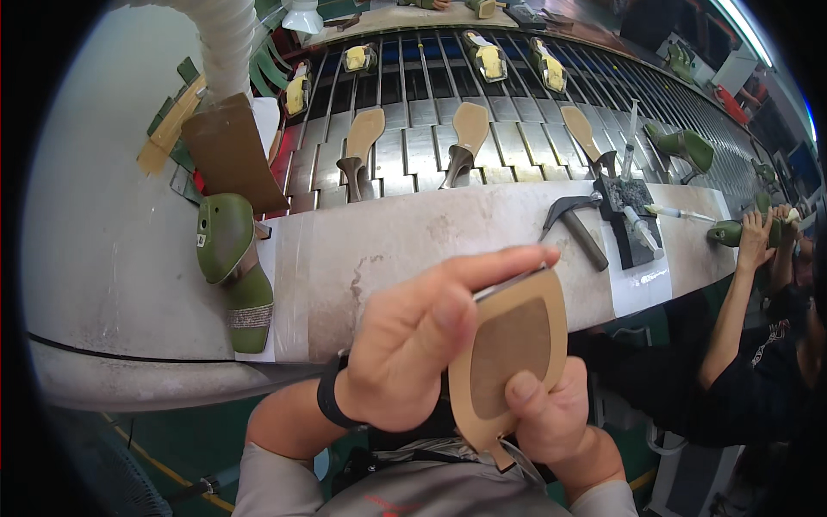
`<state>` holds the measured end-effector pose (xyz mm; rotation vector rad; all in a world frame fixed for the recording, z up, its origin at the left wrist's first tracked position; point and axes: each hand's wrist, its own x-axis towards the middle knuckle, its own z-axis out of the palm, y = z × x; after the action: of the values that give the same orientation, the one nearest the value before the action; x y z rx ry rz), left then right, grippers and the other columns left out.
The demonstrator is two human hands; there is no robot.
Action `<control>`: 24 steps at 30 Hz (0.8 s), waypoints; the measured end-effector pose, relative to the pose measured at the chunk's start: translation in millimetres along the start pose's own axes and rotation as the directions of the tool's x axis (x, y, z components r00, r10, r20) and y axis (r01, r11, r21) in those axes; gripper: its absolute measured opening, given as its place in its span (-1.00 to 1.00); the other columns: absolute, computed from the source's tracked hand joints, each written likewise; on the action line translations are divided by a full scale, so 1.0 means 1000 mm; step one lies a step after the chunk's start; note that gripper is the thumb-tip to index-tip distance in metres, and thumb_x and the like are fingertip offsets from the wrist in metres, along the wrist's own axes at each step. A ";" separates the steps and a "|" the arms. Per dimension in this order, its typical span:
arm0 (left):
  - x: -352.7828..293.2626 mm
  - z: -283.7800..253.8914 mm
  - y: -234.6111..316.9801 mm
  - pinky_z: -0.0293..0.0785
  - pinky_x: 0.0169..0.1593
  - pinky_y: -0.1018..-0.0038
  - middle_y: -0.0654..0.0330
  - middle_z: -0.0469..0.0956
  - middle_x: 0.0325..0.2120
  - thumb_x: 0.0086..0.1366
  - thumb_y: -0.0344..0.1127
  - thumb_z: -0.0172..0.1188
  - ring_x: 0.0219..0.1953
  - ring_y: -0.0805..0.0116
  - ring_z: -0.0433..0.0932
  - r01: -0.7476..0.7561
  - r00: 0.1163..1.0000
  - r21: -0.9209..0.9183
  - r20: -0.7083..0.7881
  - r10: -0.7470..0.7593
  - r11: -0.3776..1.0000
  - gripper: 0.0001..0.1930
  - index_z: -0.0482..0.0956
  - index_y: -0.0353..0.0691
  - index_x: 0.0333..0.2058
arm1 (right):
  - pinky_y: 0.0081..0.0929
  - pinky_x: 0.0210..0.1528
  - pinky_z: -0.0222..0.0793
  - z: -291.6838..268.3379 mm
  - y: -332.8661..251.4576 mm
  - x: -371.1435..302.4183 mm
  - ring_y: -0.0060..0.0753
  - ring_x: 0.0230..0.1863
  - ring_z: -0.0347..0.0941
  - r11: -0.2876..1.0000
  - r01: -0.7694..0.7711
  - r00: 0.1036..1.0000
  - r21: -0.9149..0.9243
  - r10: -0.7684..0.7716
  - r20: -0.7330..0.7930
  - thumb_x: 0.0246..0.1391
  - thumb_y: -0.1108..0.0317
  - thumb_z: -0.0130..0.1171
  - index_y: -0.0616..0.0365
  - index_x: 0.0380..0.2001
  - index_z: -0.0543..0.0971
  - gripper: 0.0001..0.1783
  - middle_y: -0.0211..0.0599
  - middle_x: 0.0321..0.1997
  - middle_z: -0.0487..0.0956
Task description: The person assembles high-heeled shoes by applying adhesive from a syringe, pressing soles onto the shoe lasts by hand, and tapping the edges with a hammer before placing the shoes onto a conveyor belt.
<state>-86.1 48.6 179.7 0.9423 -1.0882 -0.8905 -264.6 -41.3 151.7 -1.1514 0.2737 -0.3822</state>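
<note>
A tan shoe sole point(510, 345) with a brown inset panel is tilted up in front of my body. My right hand point(556, 414) grips its lower right side, with the thumb flat on the panel and the other fingers hidden behind. Along its upper left edge lies my left hand point(409, 336), thumb at the rim and index finger reaching across the top; its remaining fingers are partly hidden. To the left on the worktable, a green shoe last point(228, 241) carries a strap upper with a glittery band. A claw hammer point(581, 233) rests beyond my hands.
A black block point(633, 250) holds glue syringes point(642, 231) at right. Past the table point(413, 233), a metal slatted conveyor carries heeled soles point(469, 129) and lasts point(489, 60). A brown board point(228, 151) leans at left. A co-worker's hands point(758, 237) hold a green last at far right.
</note>
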 end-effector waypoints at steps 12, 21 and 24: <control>0.046 -0.039 -0.016 0.38 0.40 0.34 -0.08 0.47 0.34 0.64 0.10 -0.03 0.34 0.27 0.49 -0.020 0.995 0.058 0.096 0.014 0.998 -0.23 0.15 -0.49 0.49 | -0.48 -0.35 0.66 -0.030 -0.028 0.044 -0.38 -0.39 0.71 0.990 -0.100 0.994 0.104 0.095 0.048 0.56 0.14 0.02 0.43 0.04 0.61 -0.54 -0.09 -0.25 0.74; 0.033 -0.037 -0.008 0.25 0.48 0.30 -0.07 0.32 0.45 0.37 -0.22 0.40 0.43 0.23 0.37 0.012 0.993 0.079 0.113 -0.021 0.997 -0.09 0.09 -0.46 0.52 | -0.52 -0.34 0.61 -0.026 -0.023 0.040 -0.46 -0.37 0.68 0.998 0.004 0.999 -0.066 -0.007 -0.044 0.54 0.19 0.06 0.39 -0.01 0.65 -0.59 -0.14 -0.24 0.74; 0.013 -0.023 0.001 0.28 0.49 0.13 -0.25 0.36 0.40 0.39 -0.18 0.26 0.44 0.01 0.38 0.009 1.000 0.000 -0.001 -0.009 1.000 -0.23 0.22 -0.49 0.44 | -0.52 -0.41 0.54 -0.021 -0.008 0.021 -0.55 -0.42 0.63 0.993 0.039 0.989 -0.113 -0.055 -0.138 0.51 0.16 0.10 0.40 -0.11 0.68 -0.58 -0.23 -0.34 0.74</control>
<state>-61.0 40.9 180.2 0.9479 -1.0839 -0.8976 -255.4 -70.5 151.1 -1.2428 0.3955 -0.4959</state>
